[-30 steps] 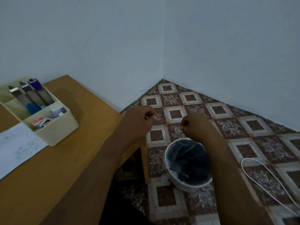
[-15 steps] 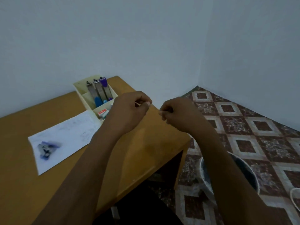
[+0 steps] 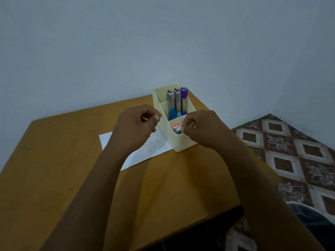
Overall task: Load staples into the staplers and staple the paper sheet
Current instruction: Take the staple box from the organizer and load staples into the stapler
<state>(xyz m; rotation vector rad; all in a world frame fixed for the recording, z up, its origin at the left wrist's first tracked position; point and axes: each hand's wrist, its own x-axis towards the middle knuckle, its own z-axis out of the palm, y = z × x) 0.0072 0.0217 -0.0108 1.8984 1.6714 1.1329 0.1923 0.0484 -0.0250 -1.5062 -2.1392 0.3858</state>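
Pale blue-grey walls [image 3: 90, 51] fill the top of the view, patterned floor tiles [image 3: 290, 151] run off to the right, and the wooden tabletop [image 3: 54, 169] is back under us. A second ago the view was out over the bin on the floor with both hands above it. Now it has swung round, and only a dark curve low on the right, probably that bin [image 3: 311, 214], is left in sight. My read is that something small was dropped there and it's back to loading.

On the tabletop the paper sheet [image 3: 108, 142] lies flat and unstapled as far as I can see, its near corner under the left forearm. Touching its right edge stands the cream organiser [image 3: 181, 144], with three staplers [image 3: 174, 100] upright in the back compartment. A red-and-white staple box [image 3: 176, 125] sits in the front one.

The left hand [image 3: 136, 129] hovers over the paper, fingers [image 3: 156, 118] curled and pinching a thin pale sliver [image 3: 144, 118]. It could be a strip of staples, but it's too small to be sure. The right hand [image 3: 206, 129] hangs just above the front compartment. Its fingers [image 3: 184, 128] are pressed tip to tip, with nothing I can make out between them.

As for room, the organiser sits close to the tabletop's right edge. The hands are near each other with a gap between. Open wood lies nearer the person and to the left, so there's plenty of space to set a stapler down.
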